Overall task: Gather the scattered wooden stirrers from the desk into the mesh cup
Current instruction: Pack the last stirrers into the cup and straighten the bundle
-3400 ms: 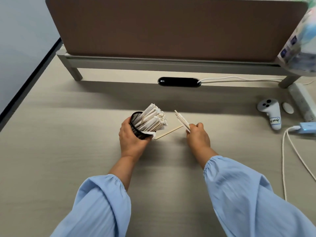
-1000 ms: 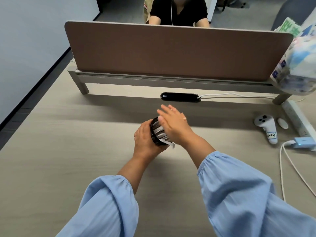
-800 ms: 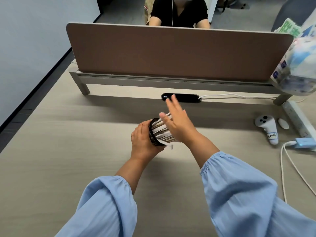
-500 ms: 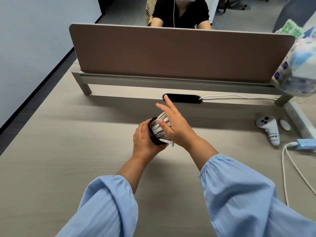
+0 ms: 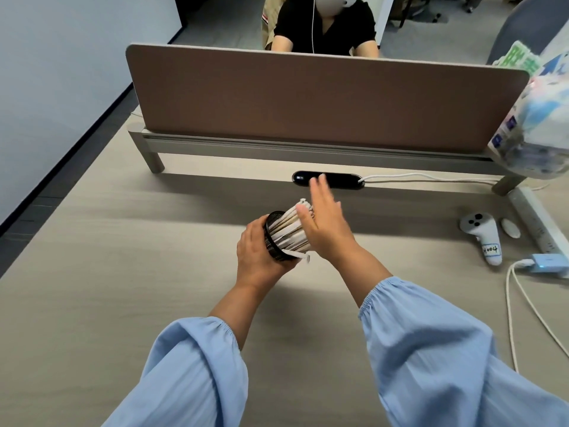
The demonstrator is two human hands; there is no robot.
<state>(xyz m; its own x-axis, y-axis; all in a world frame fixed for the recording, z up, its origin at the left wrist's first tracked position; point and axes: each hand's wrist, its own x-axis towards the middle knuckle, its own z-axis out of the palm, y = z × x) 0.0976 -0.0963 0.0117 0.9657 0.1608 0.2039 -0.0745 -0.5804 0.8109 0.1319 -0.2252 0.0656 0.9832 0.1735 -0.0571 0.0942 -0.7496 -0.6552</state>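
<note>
Centrally, above the pale wood-grain desk (image 5: 92, 288), the left hand (image 5: 257, 257) wraps round the black mesh cup (image 5: 274, 238), fingers curled behind it and thumb across the near side, cup tipped so its mouth faces right and away. Forearm bare to a gathered light-blue sleeve (image 5: 191, 371).

Right hand (image 5: 326, 229) is flat and open, fingers straight and close together, pointing away toward the far edge; palm set against the projecting ends of the wooden stirrers (image 5: 291, 224). It grips nothing. Fingertips slightly blurred. Its sleeve matches the other, elasticated at the cuff.

Stirrers: thin flat strips, pale wood mixed with white paper-wrapped ones, packed in the cup and fanning out of the mouth. One white strip (image 5: 298, 256) sticks out low, at the cup's near rim.

Cup: cylindrical, fine wire mesh, dark solid rim band.

Behind: brown felt-like divider panel (image 5: 308, 97) with rounded corners on a grey metal rail; glossy black oval cable port (image 5: 341, 180) with a white cable leaving it. At right, a white VR controller (image 5: 483, 235) with a handwritten label, a small white oval object (image 5: 510, 228) beside it, a white power strip (image 5: 535, 220), a light-blue charger (image 5: 548, 265) with cable.
</note>
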